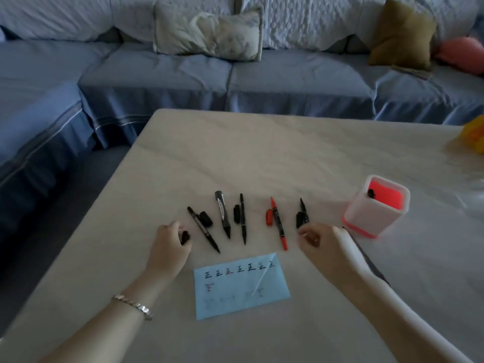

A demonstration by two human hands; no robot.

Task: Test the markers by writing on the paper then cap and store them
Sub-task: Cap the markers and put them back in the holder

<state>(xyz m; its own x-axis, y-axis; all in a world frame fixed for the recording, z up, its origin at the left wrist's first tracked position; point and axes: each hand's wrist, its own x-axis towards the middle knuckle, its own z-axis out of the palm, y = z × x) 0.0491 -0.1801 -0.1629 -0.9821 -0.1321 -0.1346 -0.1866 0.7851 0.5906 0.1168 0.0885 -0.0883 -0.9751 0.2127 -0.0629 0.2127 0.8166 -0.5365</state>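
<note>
Five uncapped markers lie in a loose fan on the pale desk (288, 158), just beyond a light blue paper (241, 286), their long axes running roughly away from the person. The leftmost thin black marker (203, 229) slants, its near end pointing toward the paper and to the right, with a black cap (205, 219) lying beside its far half. Next, a thicker black marker with a grey label (223, 213) lies nearly straight, its tapered end toward the paper. A slim black marker (243, 218) lies almost parallel to it, a second black cap (236, 214) just to its left. The red marker (278, 223) tilts slightly, its near end toward the right, and its red cap (269, 217) rests against its left side. The rightmost black marker (303, 212) is partly hidden by the right hand.

The paper carries a row of small hand-written characters in black and red, with one more below at the left.

The left hand (170, 244), a bracelet (133, 306) on its wrist, rests left of the row, its fingers (180, 231) curled around a small black cap (185, 237). The right hand (322, 242) sits near the rightmost marker, fingers (305, 233) bent inward; whether they grip anything cannot be told.

A white and red pen holder (377, 208) stands upright to the right, a dark marker end (371, 193) showing inside.
</note>
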